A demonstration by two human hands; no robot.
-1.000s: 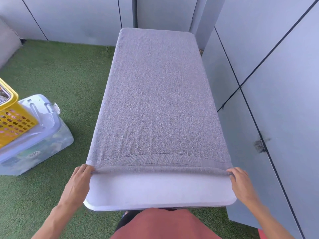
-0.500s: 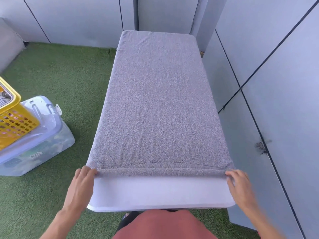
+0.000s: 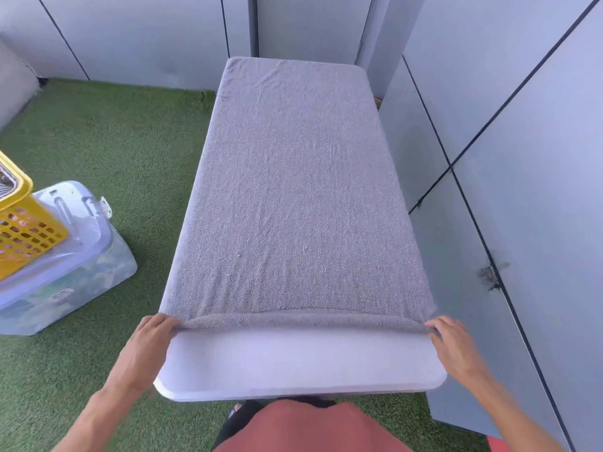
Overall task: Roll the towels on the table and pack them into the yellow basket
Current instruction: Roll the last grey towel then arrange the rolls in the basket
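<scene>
Towel (image 3: pixel 293 190), one, covers one table (image 3: pixel 300 363); two hands, left (image 3: pixel 148 342) and right (image 3: pixel 456 349), pinch its rolled edge.

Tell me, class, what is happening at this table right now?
A person stands at the near end of a white table with a grey towel spread along its length. The left hand and the right hand each grip a near corner of the towel, where its edge is turned over into the start of a thin roll. Most of the towel lies flat, so the rolling has barely begun. The yellow basket sits off to the left on a clear plastic bin, on the green turf.
</scene>
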